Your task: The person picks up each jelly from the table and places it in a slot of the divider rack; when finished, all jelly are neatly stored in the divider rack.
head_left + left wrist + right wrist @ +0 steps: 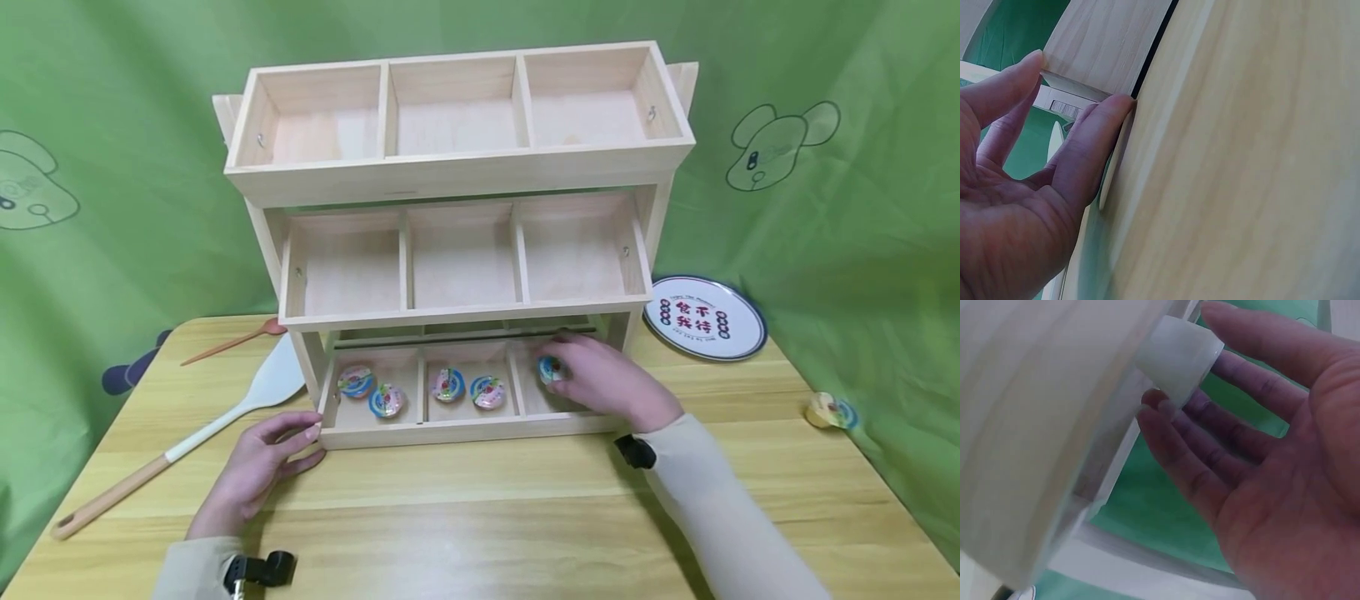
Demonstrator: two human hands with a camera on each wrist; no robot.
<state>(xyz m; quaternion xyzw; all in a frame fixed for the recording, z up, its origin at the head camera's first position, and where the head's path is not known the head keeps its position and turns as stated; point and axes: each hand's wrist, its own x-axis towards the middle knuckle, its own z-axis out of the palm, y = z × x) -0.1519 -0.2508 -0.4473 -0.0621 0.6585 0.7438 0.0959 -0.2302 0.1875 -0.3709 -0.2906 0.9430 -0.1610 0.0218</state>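
Observation:
A three-tier wooden shelf [459,177] stands on the table, each tier split into three compartments. My right hand [603,373] reaches into the bottom tier's right compartment and pinches a jelly cup [551,369] by its sides. From the right wrist, that cup's pale, translucent body shows between thumb and fingers. My left hand [262,462] holds the bottom tier's front left corner, its thumb and a finger spanning the end of the front board [1107,47]. Two jelly cups [386,401] lie in the bottom left compartment, two more jelly cups [448,385] in the middle one.
To the left lie a white spatula [277,375] with a wooden handle and a small reddish-brown spoon [238,340]. A white plate [705,321] with a dark rim sits at the back right. Another jelly cup [830,411] lies by the right edge. Green cloth [847,250] surrounds the table.

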